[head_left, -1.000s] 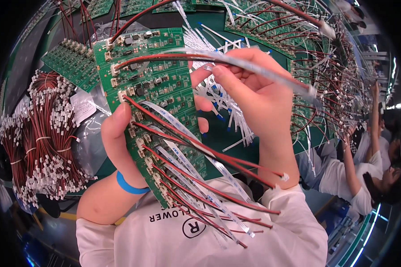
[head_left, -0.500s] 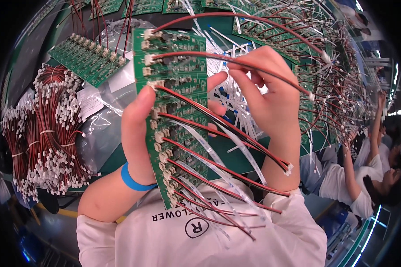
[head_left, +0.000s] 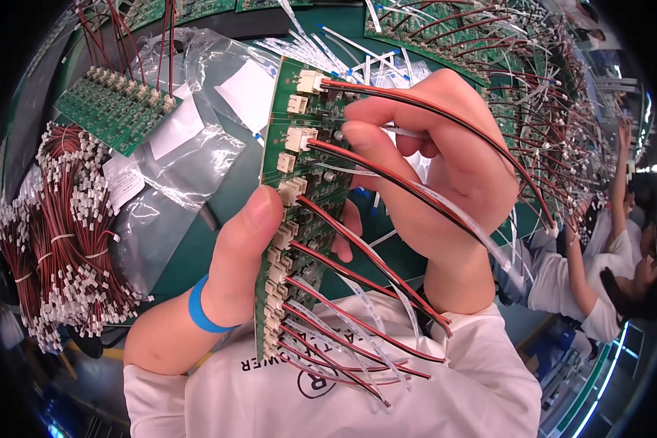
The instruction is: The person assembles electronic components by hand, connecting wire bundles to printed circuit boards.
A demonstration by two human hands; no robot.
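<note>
A long green circuit board (head_left: 270, 157) stands tilted in front of me, with cream connectors along its left edge. Red-and-black wire leads (head_left: 423, 193) run from several connectors to the right and down, and clear white flat cables hang among them. My left hand (head_left: 244, 233) is closed on the board, thumb on the left edge, fingers showing behind the right side. At the board's upper right, my right hand (head_left: 445, 153) is closed in a pinch, thumb and forefinger close to the components. A white flat cable (head_left: 403, 131) shows between these fingers; its tip is hidden.
Bundles of red-and-black leads (head_left: 66, 226) with white plugs lie at the left. Behind them are another wired board (head_left: 117, 109) and a clear plastic bag (head_left: 219, 139). Loose white flat cables (head_left: 336, 55) lie beyond; wired boards (head_left: 431, 40) pile up at the right. Another person (head_left: 584, 277) sits far right.
The board has shifted right and turned its connector edge more toward me. My right hand has come down onto the board's upper part, and the upper leads now lie across it.
</note>
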